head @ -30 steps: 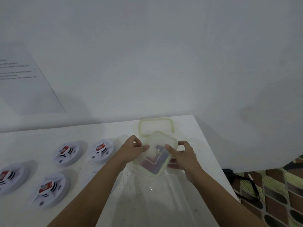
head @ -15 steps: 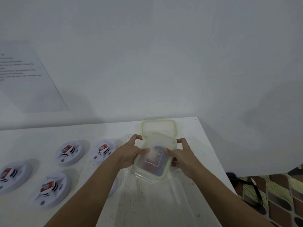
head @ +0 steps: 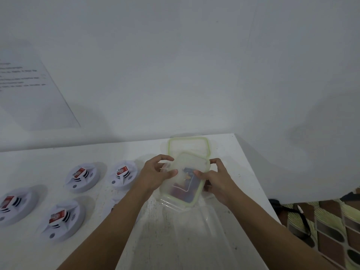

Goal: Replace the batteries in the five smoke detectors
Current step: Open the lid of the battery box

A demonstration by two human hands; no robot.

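Container, clear plastic with a green-rimmed lid, tilted at frame centre. Left hand and right hand clamp opposite sides, thumbs on lid. Judged light, stiff, smooth, likely slippery: grip at rim corners. Smoke detectors on tabletop, lower left.

Detectors white w/ red labels; container clear, green-rimmed; floor brown-green patterned.

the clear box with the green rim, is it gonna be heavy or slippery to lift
Probably light: the clear box looks like thin plastic with few small items inside. Likely stiff: the left hand and right hand grip its sides without visible bending. Loose contents may slide if tilted.
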